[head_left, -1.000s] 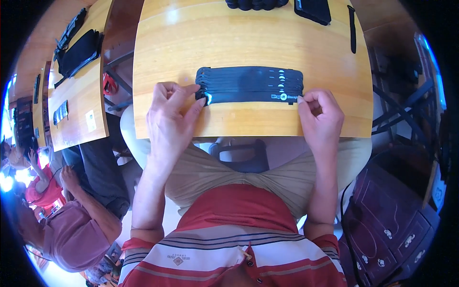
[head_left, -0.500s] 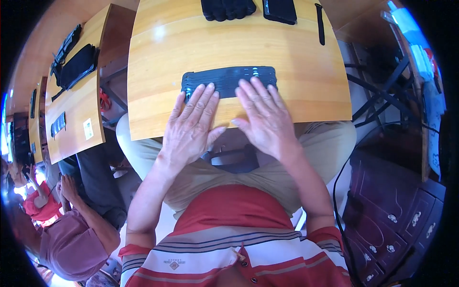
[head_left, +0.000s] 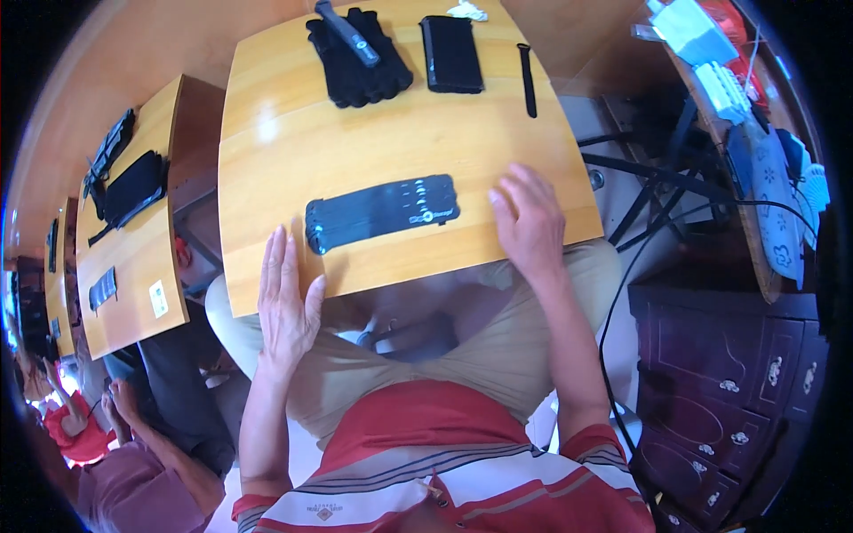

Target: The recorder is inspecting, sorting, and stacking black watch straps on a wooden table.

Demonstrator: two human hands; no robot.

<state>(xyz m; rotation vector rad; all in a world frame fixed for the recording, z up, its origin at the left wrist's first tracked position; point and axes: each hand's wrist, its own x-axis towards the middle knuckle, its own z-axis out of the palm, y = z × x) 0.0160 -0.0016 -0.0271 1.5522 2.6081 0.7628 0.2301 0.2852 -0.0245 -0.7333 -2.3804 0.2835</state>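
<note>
While flat, fingers (head_left: 283, 266) open, nr strap (head_left: 382, 213)

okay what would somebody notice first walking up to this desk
Probably the flat black folded strap lying across the middle of the wooden desk, with the left hand open at the desk's near edge and the right hand flat just right of it. Farther back lie black gloves and a black case.

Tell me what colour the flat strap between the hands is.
Black, with small pale round marks near its right end; the strap shows in the head view.
</note>
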